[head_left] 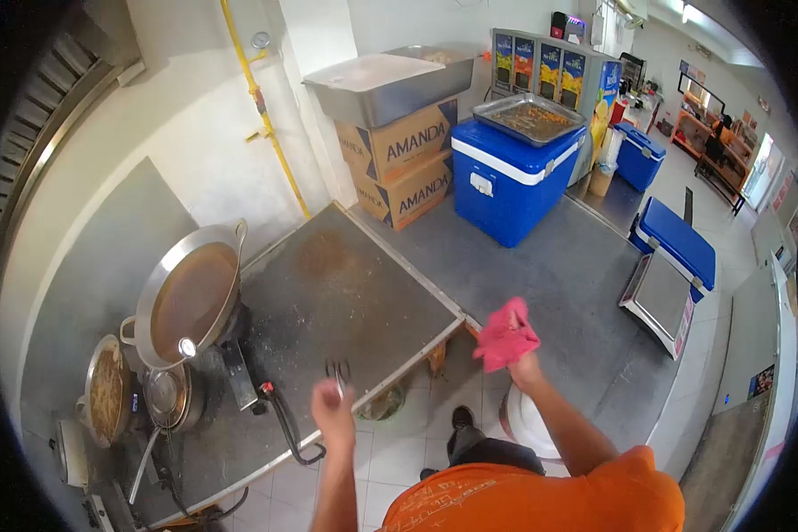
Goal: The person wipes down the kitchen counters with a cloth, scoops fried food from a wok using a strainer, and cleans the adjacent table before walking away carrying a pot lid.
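Observation:
My left hand [332, 415] is closed around a pair of small metal tongs [338, 369], whose tips point away from me over the front edge of the dark worktop [328, 306]. The lower part of the tongs is hidden by my fingers. In my right hand [526, 367] is a bunched pink cloth [507, 337], held up over the grey counter [585, 293]. To the left of my left hand stands a large wok [195, 297] of brownish liquid on a burner.
A strainer [167, 390] and a second pan [108, 390] sit at the left. Boxes [408, 142] carry steel trays [390, 89]. A blue cooler [510, 191] bears a shallow tray [532, 120]. A scale [658, 297] stands at right, and a black hose [284, 426] hangs over the worktop edge.

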A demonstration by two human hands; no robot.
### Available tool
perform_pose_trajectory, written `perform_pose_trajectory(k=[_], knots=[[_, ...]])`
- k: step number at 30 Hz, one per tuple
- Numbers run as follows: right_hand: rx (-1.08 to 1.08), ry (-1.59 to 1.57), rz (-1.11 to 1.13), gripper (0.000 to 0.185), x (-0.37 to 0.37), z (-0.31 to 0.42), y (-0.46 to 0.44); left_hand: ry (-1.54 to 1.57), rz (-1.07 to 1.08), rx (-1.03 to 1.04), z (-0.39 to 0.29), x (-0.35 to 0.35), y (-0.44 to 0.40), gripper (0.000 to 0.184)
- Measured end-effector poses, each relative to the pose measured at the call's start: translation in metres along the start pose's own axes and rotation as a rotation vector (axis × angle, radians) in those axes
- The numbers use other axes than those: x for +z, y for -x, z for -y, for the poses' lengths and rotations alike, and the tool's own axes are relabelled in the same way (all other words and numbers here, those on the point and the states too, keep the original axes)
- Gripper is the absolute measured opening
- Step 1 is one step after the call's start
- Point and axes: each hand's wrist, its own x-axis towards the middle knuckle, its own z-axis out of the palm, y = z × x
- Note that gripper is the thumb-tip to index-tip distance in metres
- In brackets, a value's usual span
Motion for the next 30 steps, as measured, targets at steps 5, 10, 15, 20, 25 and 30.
perform_pose_trajectory(k=[5, 10, 15, 20, 25, 30], knots=[[-0.527, 1.058, -0.091, 0.065, -0.041, 0.005, -0.063, -0.120, 0.210, 0.466, -0.181, 0.102, -0.210, 0.023], [-0.064, 1.651, -0.053, 0.081, -0.111, -0.054, -0.151, -0.721, 0.312, 1.072, -0.313, 0.222, -0.412, 0.022], [-0.226, 1.908, -0.159, 0.088, -0.081, -0.090, -0.265, -1.151, 0.509, 1.074, -0.354, 0.316, -0.575, 0.024], [-0.261, 1.878, 0.036, 0.062, -0.045, -0.128, -0.390, -1.081, 0.519, 0.904, -0.344, 0.360, -0.577, 0.024], [-0.318, 1.803, 0.482, 0.050, -0.010, -0.153, -0.456, -1.090, 0.517, 0.806, -0.331, 0.376, -0.568, 0.026], [-0.476, 1.489, 0.950, 0.047, 0.029, -0.150, -0.374, -1.288, 0.265, 0.987, -0.330, 0.354, -0.590, 0.036]])
